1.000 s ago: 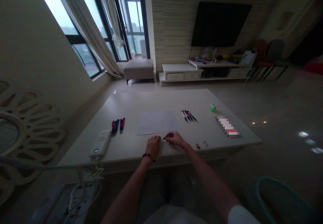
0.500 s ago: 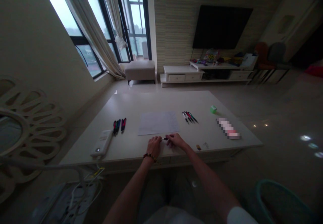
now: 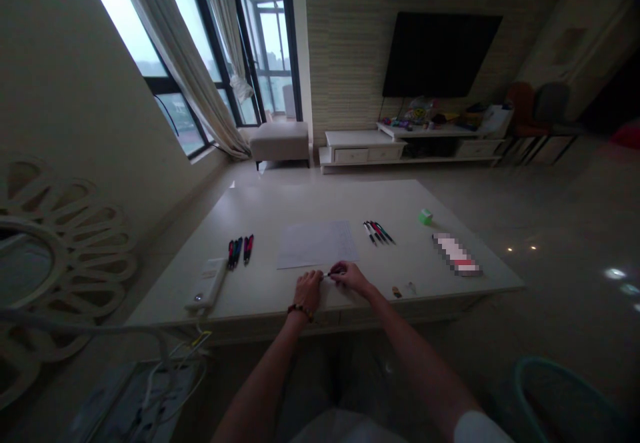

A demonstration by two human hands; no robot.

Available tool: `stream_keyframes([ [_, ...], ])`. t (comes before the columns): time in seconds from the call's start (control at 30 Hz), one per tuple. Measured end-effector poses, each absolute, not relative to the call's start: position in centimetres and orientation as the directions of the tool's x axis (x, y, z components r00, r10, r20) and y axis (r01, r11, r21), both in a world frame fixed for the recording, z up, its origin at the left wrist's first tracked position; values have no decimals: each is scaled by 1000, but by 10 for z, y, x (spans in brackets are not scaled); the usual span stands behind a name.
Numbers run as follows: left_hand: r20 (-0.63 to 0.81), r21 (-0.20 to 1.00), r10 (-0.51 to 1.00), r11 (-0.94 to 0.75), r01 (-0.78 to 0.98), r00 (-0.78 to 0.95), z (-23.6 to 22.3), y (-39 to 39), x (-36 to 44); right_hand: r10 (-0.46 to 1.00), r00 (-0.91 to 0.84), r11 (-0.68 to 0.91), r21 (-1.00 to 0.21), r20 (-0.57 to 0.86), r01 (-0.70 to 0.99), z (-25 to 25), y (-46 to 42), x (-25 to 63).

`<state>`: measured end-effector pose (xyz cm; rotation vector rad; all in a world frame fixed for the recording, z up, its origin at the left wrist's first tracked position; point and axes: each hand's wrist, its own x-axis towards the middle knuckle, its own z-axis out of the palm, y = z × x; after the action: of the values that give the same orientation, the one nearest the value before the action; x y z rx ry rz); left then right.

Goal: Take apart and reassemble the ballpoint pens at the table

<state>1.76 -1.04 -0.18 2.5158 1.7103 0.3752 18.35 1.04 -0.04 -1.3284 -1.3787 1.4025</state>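
My left hand [image 3: 308, 289], with a beaded bracelet on its wrist, is closed on one end of a small pen [image 3: 327, 274] near the table's front edge. The fingers of my right hand [image 3: 351, 278] pinch the pen's other, dark end. A short pale stretch of it shows between the two hands; the rest is hidden. Just beyond them lies a white sheet of paper [image 3: 315, 243]. To its right is a row of several slim pens [image 3: 379, 232]. Darker, thicker pens [image 3: 240, 252] lie in two groups on the left.
A white power strip [image 3: 209, 284] lies at the table's left. On the right are a green cube-like item [image 3: 425, 216], a blurred-out flat object [image 3: 456, 254] and a small brownish piece [image 3: 397, 292]. A teal rim [image 3: 525, 380] stands on the floor at lower right.
A little more of the pen's pale part shows between my hands, as my right fingers sit slightly farther from the left. The whole view has shifted slightly.
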Motion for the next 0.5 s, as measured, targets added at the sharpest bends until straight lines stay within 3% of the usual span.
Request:
stream_keyframes([
  [0.13,193,199,913,-394,898,358,-4,-11,17,973,-167,-129,-976,-158,175,-2,12,184],
  [0.3,182,214,918,-387,897,353,-4,-11,17,991,-128,46,-986,25,157,-1,13,188],
  [0.5,243,228,907,-399,888,345,-8,-12,16,975,-196,-65,-975,-108,212,2,8,186],
])
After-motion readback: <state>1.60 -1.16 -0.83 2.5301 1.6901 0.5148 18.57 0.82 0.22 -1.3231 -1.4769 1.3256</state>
